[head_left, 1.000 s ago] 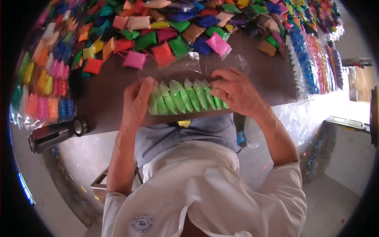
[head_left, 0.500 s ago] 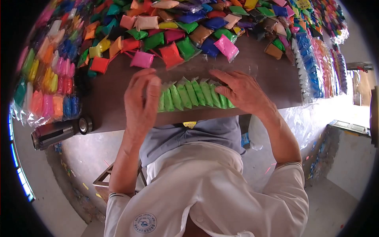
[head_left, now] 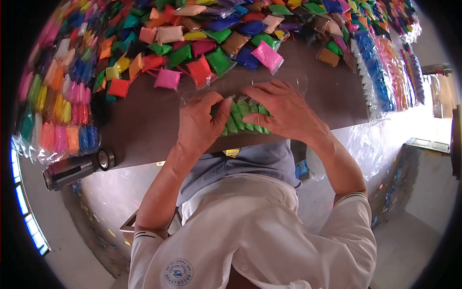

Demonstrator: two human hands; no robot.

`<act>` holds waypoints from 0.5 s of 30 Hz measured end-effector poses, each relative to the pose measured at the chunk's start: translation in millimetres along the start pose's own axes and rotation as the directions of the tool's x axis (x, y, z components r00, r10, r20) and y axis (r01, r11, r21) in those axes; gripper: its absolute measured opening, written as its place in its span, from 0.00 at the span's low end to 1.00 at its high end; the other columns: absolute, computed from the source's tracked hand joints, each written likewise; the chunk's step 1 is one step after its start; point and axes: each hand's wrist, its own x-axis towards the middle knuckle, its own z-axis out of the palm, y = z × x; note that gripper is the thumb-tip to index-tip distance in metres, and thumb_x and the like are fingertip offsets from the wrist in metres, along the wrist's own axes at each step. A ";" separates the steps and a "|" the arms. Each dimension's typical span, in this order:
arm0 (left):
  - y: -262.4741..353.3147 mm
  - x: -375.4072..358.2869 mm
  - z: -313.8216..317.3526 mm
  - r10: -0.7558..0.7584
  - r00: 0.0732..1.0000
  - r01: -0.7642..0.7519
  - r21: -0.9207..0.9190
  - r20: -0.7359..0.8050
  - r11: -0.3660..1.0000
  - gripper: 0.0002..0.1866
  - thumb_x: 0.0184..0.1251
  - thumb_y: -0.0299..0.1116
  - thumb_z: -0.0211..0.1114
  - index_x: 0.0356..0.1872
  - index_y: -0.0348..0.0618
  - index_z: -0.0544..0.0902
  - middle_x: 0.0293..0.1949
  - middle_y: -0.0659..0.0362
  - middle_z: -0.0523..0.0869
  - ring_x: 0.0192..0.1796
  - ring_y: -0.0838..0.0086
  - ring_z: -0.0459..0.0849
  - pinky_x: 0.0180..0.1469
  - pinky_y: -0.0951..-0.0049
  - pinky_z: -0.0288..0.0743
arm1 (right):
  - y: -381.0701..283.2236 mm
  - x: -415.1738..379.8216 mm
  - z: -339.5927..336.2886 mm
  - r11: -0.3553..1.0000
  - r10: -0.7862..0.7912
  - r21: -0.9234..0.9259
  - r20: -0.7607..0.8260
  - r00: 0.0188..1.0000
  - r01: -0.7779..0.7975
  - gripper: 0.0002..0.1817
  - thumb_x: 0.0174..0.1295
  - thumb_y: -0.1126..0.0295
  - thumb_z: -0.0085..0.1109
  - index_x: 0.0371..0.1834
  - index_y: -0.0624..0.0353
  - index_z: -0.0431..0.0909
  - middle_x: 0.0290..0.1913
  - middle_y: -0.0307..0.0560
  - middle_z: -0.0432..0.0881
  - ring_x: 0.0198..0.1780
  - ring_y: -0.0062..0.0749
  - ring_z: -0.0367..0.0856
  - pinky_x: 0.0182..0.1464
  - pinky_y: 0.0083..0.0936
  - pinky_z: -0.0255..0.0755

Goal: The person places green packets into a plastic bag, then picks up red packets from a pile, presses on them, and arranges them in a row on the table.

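Green packets (head_left: 237, 117) lean in a row between the fingers of two bare hands. The left hand (head_left: 202, 119) bends over the row's left end, its thumb slanting down alongside the packets; its other fingers are partly hidden, and whether they clamp anything cannot be told. The right hand (head_left: 283, 110) covers the right end, thumb and forefinger apart, the thumb laid across the packets and the fingers reaching over the far side; whether they squeeze cannot be told either. Packets show in the gap between the two thumbs.

Just on the person's side of the row runs the near edge of a dark brown table (head_left: 139, 120), leaving only a narrow margin there. Bare tabletop opens out beyond the left wrist, and more lies to the right of the right hand. Ahead, a thin band separates the fingers from the loose pile, where a pink packet (head_left: 167, 79), a red packet (head_left: 200, 72) and a brighter pink pouch (head_left: 267, 57) sit foremost.

Further out, clear-wrapped strips (head_left: 371, 72) line the right side, bagged packets (head_left: 57, 137) crowd the left, and a metal flask (head_left: 72, 171) lies at the left edge.
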 end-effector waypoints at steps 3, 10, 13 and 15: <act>-1.8 1.7 1.0 -0.105 0.994 0.105 0.009 0.017 0.994 0.14 0.71 0.33 0.68 0.27 0.40 0.77 0.22 0.49 0.79 0.26 0.48 0.79 0.28 0.55 0.70 | -4.2 7.4 4.4 0.998 -0.046 0.054 0.020 0.999 0.044 0.31 0.62 0.44 0.63 0.61 0.55 0.79 0.51 0.48 0.83 0.58 0.48 0.78 0.60 0.45 0.72; -3.9 0.3 0.8 -0.085 0.996 0.084 0.045 0.004 0.995 0.18 0.74 0.36 0.66 0.25 0.40 0.73 0.21 0.46 0.77 0.25 0.44 0.76 0.27 0.53 0.67 | 2.8 18.1 9.7 0.990 -0.067 0.131 0.168 0.984 0.045 0.26 0.59 0.47 0.66 0.52 0.55 0.82 0.44 0.48 0.82 0.55 0.48 0.78 0.57 0.45 0.73; -3.9 0.9 0.5 -0.080 0.997 0.080 0.027 0.012 0.996 0.18 0.75 0.37 0.65 0.26 0.39 0.74 0.21 0.46 0.77 0.26 0.44 0.76 0.28 0.53 0.67 | 3.0 18.2 11.8 0.986 -0.108 0.133 0.091 0.990 0.096 0.24 0.60 0.49 0.67 0.50 0.55 0.83 0.43 0.48 0.81 0.53 0.49 0.79 0.56 0.46 0.73; -3.4 0.4 -1.9 -0.112 0.993 0.112 -0.006 0.042 0.994 0.17 0.75 0.37 0.64 0.27 0.38 0.74 0.22 0.45 0.78 0.27 0.45 0.76 0.29 0.54 0.68 | 4.4 19.8 14.5 0.983 -0.111 0.157 0.106 0.988 0.093 0.22 0.59 0.51 0.68 0.48 0.55 0.84 0.42 0.49 0.81 0.51 0.50 0.79 0.55 0.47 0.73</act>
